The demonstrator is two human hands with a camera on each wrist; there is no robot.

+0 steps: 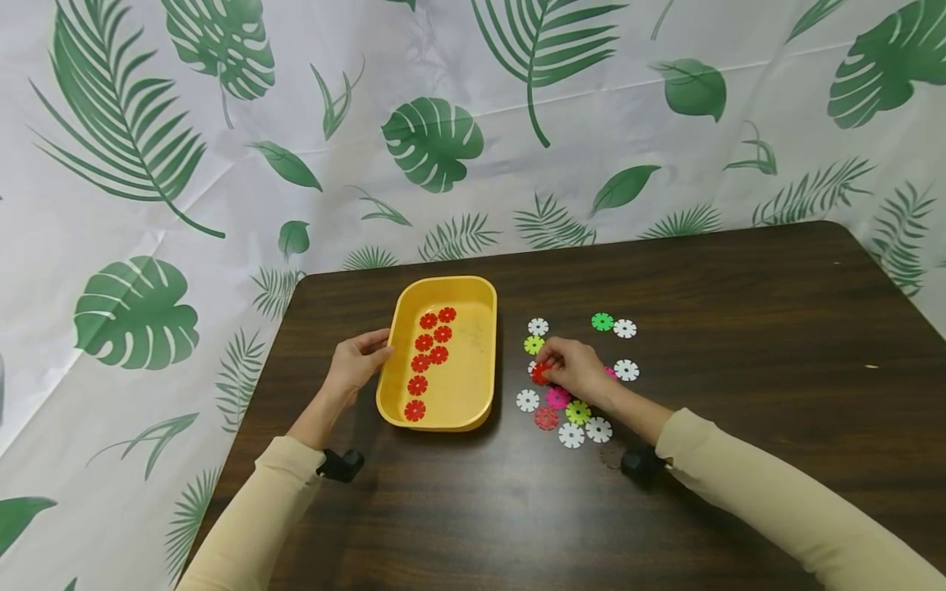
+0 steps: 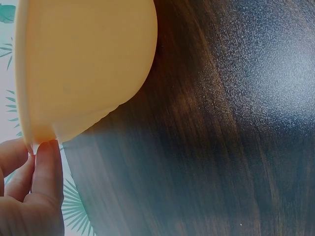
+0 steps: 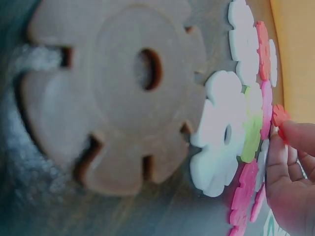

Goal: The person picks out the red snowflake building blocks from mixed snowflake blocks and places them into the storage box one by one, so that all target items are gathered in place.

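Note:
My left hand [image 1: 356, 361] pinches the left rim of a yellow plastic tub [image 1: 473, 394], thumb on one side and fingers on the other; the left wrist view shows this grip on the rim [image 2: 22, 73] too. Inside the tub, several red notched discs [image 1: 417, 386] lie along its left side. To the right of the tub, my right hand [image 1: 580, 371] pinches a red flower-shaped disc [image 1: 540, 374] between thumb and finger. That red disc [image 3: 280, 115] appears at the fingertips in the right wrist view, partly hidden by the thumb.
Around the right hand lie white discs [image 1: 571, 435], yellow-green discs [image 1: 578, 412], pink discs [image 1: 557, 398], a dull red disc [image 1: 546, 419] and a green disc [image 1: 602, 321]. A brown disc [image 3: 113, 108] looms close to the right wrist camera. The dark wood table [image 1: 702, 328] meets a leaf-printed cloth behind.

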